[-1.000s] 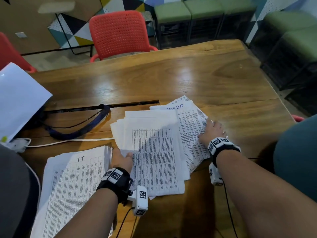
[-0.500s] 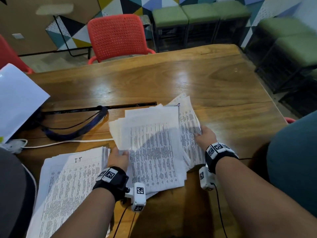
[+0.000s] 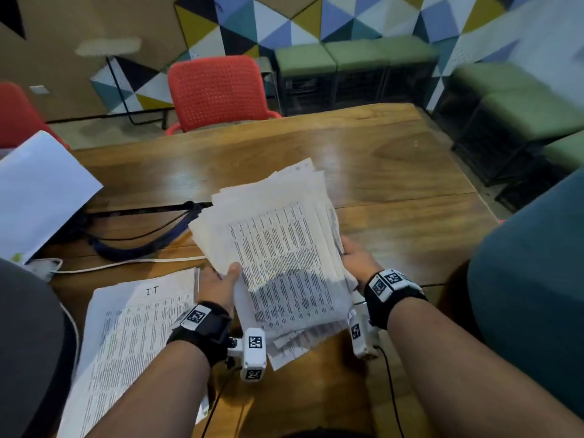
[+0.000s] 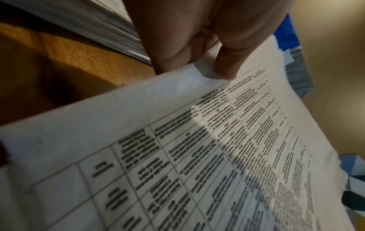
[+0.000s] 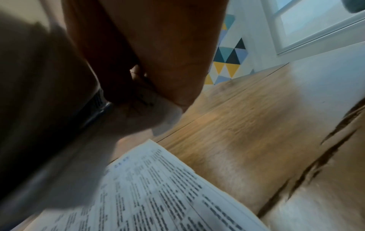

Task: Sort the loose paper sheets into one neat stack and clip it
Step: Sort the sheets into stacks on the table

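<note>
An uneven bundle of printed paper sheets point(image 3: 284, 254) is tilted up off the wooden table point(image 3: 395, 172), its top edges fanned out. My left hand point(image 3: 221, 279) grips its left edge, thumb on top of the printed page; the left wrist view shows that thumb pressed on the sheet point(image 4: 197, 140). My right hand point(image 3: 357, 257) holds the bundle's right edge, its fingers hidden behind the paper. In the right wrist view the lower sheets point(image 5: 158, 195) hang near the table. No clip is in view.
A second thick paper stack point(image 3: 132, 336) marked "I.T" lies at the front left. A dark blue strap point(image 3: 148, 245) and a white cable point(image 3: 126, 263) lie behind it. A white sheet point(image 3: 38, 191) is at far left. A red chair point(image 3: 218, 93) stands beyond the table.
Both hands have pushed the spread sheets together and lifted them off the table into a tilted bundle. The right hand has moved in to the left.
</note>
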Available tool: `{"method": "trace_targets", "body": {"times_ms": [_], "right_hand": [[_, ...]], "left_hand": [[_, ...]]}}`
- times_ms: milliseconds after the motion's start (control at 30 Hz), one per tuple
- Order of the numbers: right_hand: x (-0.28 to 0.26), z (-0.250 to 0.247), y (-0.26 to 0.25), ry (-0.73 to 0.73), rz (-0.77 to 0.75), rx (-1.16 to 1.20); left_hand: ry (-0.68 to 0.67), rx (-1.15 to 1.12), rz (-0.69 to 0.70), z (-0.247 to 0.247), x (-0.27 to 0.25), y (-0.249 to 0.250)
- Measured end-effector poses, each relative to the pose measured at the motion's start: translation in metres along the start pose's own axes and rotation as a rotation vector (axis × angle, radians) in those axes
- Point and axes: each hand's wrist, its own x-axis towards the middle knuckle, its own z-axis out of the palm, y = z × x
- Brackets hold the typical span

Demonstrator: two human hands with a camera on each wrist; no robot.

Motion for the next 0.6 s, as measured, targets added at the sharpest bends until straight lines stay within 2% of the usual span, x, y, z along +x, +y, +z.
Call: {"method": "trace_targets", "body": {"times_ms": [100,167,233,300,367,500,600], "right_hand": [[-0.005,0.011,0.006,-0.087,0.024,-0.008],[-0.010,0.015,0.013,-0.129,0.079,0.005],[-0.011,0.019,0.024,-0.087,0.086,-0.033],[-0.007,0.019,0.037,0.043,0.065,-0.209],[-0.005,0.020,0.046,0.106,0.068,-0.402],[0.003,0.029,0.065,0.071,0.058,-0.584],[0.001,0.040,0.069,0.040,0.047,-0.586]], "left_hand": [[0.040,0.110,0.069,-0.007,-0.018,0.006],[0.055,0.169,0.059,-0.013,-0.021,-0.002],[0.052,0.235,-0.012,-0.018,-0.018,-0.014],[0.024,0.351,-0.092,-0.021,-0.019,-0.023],[0.000,0.420,-0.163,-0.021,-0.018,-0.032],[-0.014,0.495,-0.211,-0.014,-0.020,-0.044],[-0.028,0.501,-0.186,-0.007,-0.019,-0.047]]}}
